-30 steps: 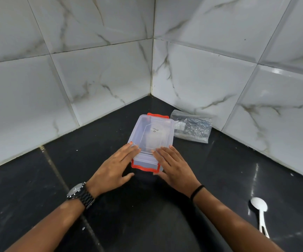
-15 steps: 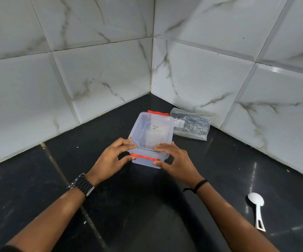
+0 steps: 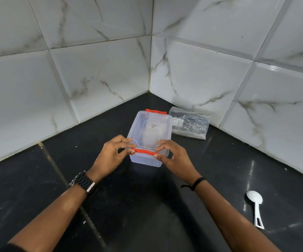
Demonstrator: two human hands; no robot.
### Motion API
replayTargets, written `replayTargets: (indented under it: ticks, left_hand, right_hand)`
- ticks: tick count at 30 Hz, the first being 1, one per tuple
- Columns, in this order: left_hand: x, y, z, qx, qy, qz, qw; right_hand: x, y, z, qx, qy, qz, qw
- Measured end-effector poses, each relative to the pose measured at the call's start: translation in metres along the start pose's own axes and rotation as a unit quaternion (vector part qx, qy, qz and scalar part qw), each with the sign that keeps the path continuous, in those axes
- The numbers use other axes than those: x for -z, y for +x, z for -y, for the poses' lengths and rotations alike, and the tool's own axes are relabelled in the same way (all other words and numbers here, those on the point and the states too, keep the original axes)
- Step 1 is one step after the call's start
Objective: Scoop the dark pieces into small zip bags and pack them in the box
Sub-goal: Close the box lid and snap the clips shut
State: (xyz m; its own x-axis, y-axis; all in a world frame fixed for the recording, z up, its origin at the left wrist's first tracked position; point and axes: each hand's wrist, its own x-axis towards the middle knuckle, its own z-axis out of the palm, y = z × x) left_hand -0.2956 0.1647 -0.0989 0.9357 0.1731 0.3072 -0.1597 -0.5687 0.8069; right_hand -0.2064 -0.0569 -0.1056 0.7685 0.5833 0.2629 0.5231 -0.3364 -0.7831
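A clear plastic box (image 3: 151, 131) with a lid and red latches sits on the black counter near the tiled corner. My left hand (image 3: 110, 155) pinches the left end of the near red latch (image 3: 144, 151), thumb under it and fingers on the lid. My right hand (image 3: 174, 157) grips the latch's right end the same way. A clear zip bag (image 3: 190, 125) holding dark pieces lies against the right wall, just right of the box. A white plastic spoon (image 3: 255, 206) lies on the counter at the right, bowl facing away from me.
White marble-look tiled walls (image 3: 92, 70) meet in a corner just behind the box. The black counter (image 3: 147, 206) stretches toward me, with a seam line running on the left.
Both hands went from lying flat on the lid to pinching the near red latch, which has swung up to the lid's edge. The view shifted slightly.
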Motion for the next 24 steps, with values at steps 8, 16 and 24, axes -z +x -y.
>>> replayTargets:
  ticks: [8,16,24]
  left_hand:
    - [-0.003,0.006,0.009,0.046,0.019,-0.014,0.999]
    - [0.008,0.034,0.023,0.089,-0.049,-0.043,0.994]
    - [-0.015,0.029,0.020,0.079,0.096,-0.151,0.981]
  right_hand:
    - [-0.007,0.013,0.001,-0.032,0.060,0.015,0.998]
    - [-0.026,0.059,0.001,-0.028,0.047,-0.003,0.998]
    - [-0.029,0.062,-0.004,-0.053,0.071,0.007,0.996]
